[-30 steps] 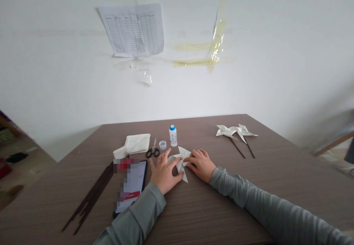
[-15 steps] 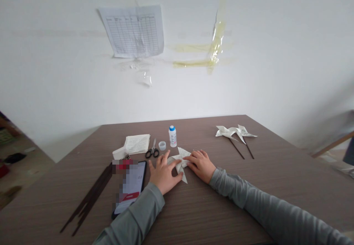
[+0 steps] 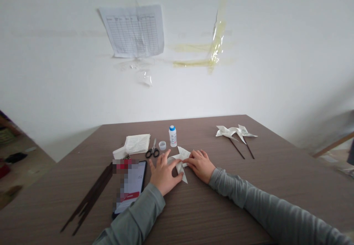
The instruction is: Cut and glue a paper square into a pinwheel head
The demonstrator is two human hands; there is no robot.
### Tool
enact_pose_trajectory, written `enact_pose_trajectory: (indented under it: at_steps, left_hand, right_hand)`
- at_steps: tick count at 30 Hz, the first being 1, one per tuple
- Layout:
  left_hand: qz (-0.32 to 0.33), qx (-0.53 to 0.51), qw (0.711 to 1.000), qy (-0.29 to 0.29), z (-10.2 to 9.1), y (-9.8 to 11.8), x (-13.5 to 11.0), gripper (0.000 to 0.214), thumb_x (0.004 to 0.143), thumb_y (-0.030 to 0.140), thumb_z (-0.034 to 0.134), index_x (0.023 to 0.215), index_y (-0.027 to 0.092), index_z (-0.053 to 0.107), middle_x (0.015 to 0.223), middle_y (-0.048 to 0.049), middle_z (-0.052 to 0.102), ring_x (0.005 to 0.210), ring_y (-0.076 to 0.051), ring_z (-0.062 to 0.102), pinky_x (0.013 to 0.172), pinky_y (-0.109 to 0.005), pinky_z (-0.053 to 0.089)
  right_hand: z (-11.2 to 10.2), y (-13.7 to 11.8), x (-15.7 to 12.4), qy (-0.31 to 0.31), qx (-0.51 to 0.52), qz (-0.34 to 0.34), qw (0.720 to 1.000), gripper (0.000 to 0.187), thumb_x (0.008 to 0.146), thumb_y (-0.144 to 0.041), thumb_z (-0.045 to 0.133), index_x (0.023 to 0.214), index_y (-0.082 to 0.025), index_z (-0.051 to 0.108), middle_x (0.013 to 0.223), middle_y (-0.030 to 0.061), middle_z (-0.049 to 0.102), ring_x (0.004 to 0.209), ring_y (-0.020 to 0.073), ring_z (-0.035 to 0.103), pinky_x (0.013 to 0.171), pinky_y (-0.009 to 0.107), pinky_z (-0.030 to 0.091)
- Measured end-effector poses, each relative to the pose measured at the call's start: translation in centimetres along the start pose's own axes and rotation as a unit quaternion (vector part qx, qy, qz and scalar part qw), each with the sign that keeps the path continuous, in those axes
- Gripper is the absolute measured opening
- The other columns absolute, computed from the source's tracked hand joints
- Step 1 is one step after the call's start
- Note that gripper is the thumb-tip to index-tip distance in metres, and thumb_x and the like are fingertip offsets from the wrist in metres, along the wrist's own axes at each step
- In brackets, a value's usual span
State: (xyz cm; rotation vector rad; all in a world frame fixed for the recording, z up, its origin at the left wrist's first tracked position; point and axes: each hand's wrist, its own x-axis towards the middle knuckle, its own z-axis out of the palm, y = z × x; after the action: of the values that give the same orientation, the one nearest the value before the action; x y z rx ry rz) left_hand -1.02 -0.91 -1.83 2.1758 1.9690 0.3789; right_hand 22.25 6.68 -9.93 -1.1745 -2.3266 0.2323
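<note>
A white paper pinwheel (image 3: 180,166) with pointed blades lies flat on the table between my hands. My left hand (image 3: 164,175) holds it from the left, index fingertip at its centre and thumb by the lower blade, with the other fingers spread. From the right, my right hand (image 3: 203,166) has its fingertips together on the folded paper near the middle, touching my left index finger. The hub and part of the right side are hidden under my fingers. A white glue bottle (image 3: 173,137) with a blue cap stands just behind.
Black-handled scissors (image 3: 152,151) and a small clear cup (image 3: 162,145) lie behind my left hand, beside a paper stack (image 3: 137,144). A phone (image 3: 132,186) and dark thin sticks (image 3: 92,197) are at left. Two finished-looking pinwheels on sticks (image 3: 235,132) rest at right. A wall backs the table.
Almost nothing differs. My fingers press in the same spots on the paper pinwheel, with only a very slight shift at its centre.
</note>
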Motion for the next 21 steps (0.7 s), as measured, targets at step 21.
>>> enact_pose_trajectory:
  at_steps: [21]
  left_hand:
    - [0.013, 0.014, 1.000, 0.000, 0.95, -0.81, 0.04, 0.046, 0.108, 0.041, 0.095, 0.153, 0.050, 0.098, 0.204, -0.0073, 0.062, 0.189, -0.055, 0.053, 0.153, -0.100, 0.031]
  right_hand:
    - [-0.70, -0.40, 0.14, -0.007, 0.034, 0.029, 0.999, 0.031, 0.118, -0.028, 0.077, 0.125, -0.043, 0.104, 0.119, 0.0090, 0.088, 0.125, 0.0383, 0.085, 0.138, 0.073, 0.060]
